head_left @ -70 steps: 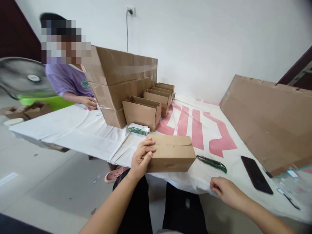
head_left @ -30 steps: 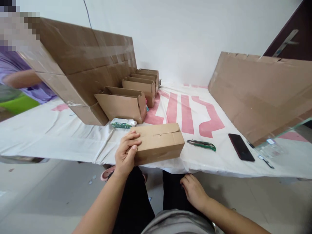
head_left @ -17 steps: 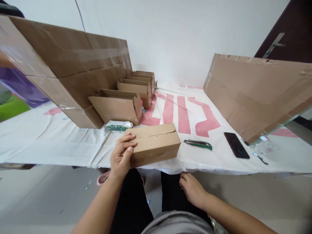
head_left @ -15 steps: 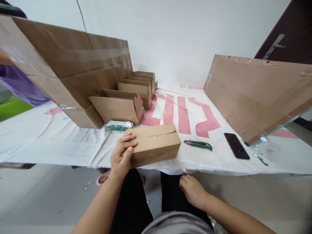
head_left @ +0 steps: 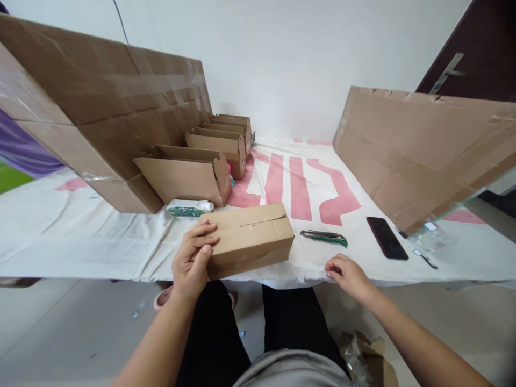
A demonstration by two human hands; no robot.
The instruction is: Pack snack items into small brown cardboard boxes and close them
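Observation:
A closed cardboard box (head_left: 258, 239) lies at the table's front edge, with a slit seam along its top flap. My left hand (head_left: 194, 255) grips its left end, fingers over the top and thumb on the near edge. Just right of the box rests a green utility knife (head_left: 324, 237). My right hand (head_left: 345, 273) is at the table edge below the knife and apart from it, its fingers curled in with nothing visible in them. Behind the box's left end lies a white and green tube (head_left: 188, 208), apparently toothpaste.
Opened cardboard boxes (head_left: 183, 174) stand in a row at left, before a tall taped carton stack (head_left: 105, 97). On the right are a phone (head_left: 387, 237), a pen (head_left: 425, 259) and a large cardboard panel (head_left: 419, 150). Torn cardboard and plastic (head_left: 365, 357) lie on the floor.
My right hand has risen from my lap to the table edge, moving right towards the knife. The left hand still grips the box. The whole view has shifted slightly.

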